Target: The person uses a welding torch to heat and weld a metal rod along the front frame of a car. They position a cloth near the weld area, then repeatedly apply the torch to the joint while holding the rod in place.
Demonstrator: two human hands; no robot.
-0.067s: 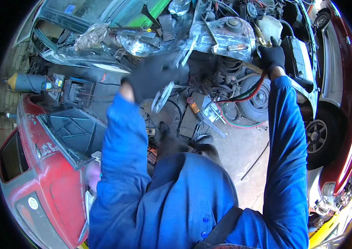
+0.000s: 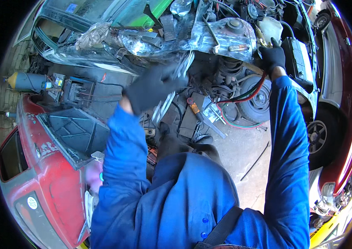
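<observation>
My left hand (image 2: pixel 153 88), in a black glove and smeared by motion, is closed around a long, shiny metal strip (image 2: pixel 164 107). Both ends of the strip stick out past the hand, below the car's bare metal inner wing (image 2: pixel 221 39). My right hand (image 2: pixel 272 57), also gloved in black, is at the engine bay edge between a whitish plastic tank (image 2: pixel 269 29) and a battery (image 2: pixel 298 60). Its fingers are wrapped round the upper end of red and green hoses (image 2: pixel 260 85); a brassy part shows by the thumb, and what else lies inside the grip is hidden.
Below the wing are a coil spring (image 2: pixel 230 65) and a wheel (image 2: pixel 255 99). An orange angle grinder (image 2: pixel 193 107) lies near my feet. To the left stand a gas cylinder (image 2: pixel 29 81), a dark machine (image 2: pixel 77 90) and a red car body (image 2: pixel 60 182). A dark red vehicle (image 2: pixel 348 124) stands right.
My left hand and the metal strip have shifted slightly, with the strip tilting a little. My right hand stays in place on the hoses.
</observation>
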